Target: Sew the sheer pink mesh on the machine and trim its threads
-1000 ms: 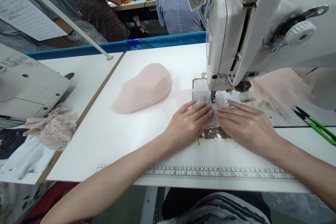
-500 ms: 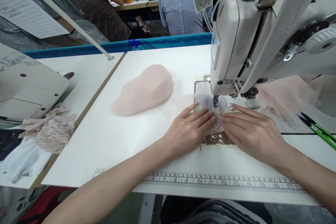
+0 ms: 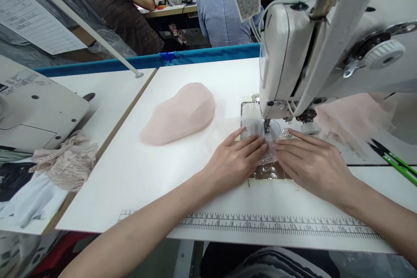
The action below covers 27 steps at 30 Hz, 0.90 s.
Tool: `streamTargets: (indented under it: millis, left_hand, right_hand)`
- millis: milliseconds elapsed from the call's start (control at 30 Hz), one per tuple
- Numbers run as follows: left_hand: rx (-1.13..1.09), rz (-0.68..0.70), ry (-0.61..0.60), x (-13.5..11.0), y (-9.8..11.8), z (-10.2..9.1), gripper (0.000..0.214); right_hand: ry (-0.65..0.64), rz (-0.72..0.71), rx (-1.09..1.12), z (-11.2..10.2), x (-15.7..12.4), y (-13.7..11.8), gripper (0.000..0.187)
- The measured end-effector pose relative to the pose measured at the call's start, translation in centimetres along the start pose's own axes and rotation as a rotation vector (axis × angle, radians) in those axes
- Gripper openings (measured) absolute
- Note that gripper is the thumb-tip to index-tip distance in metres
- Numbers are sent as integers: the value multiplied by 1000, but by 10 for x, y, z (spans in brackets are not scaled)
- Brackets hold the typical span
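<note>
My left hand [image 3: 236, 156] lies flat with fingers stretched out, just left of the presser foot [image 3: 267, 127] of a white sewing machine [image 3: 282, 56]. On the other side, my right hand [image 3: 314, 165] rests with its fingers extended too. Fingertips of both hands press on a thin, see-through layer at the needle area; its exact outline is hard to make out. A sheer pale pink fabric piece [image 3: 182, 115] lies on the white table, left of my hands. More sheer pink fabric [image 3: 355, 117] is bunched to the right, behind my right hand.
Green-handled scissors [image 3: 394, 160] lie at the right edge. A ruler scale [image 3: 260, 225] runs along the table's front. At left are another machine [image 3: 39, 104] and a heap of beige lace [image 3: 71, 160]. Two people sit beyond the blue cloth edge [image 3: 211, 53].
The view has shifted slightly. My hands keep their places beside the presser foot, and the fabric pieces show no clear movement.
</note>
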State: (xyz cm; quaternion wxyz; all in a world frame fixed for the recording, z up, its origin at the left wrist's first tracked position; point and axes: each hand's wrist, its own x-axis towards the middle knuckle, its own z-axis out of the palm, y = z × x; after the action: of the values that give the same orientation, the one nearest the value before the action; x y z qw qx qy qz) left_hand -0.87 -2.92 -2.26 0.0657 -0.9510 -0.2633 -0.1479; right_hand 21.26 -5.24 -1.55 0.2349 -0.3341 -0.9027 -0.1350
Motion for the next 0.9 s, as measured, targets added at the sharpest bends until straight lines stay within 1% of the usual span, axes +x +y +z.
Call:
streamTargets:
  millis: [167,333,533,700,900]
  left_hand:
    - [15,-8,6,1,-1,1,33]
    - [13,-7,20,3,-3,3,33]
    - [18,-35,6,5,-3,3,34]
    - [-13,23,70,2,1,0,33]
    - [-31,28,100,0,0,1,32]
  right_hand:
    - [0,-1,-19,1,-1,1,26]
    - [-16,18,-15,3,-2,3,24]
    - [-1,31,-32,6,-2,5,23]
    - [4,30,-38,8,-3,5,21]
    - [-2,24,-32,9,-4,3,20]
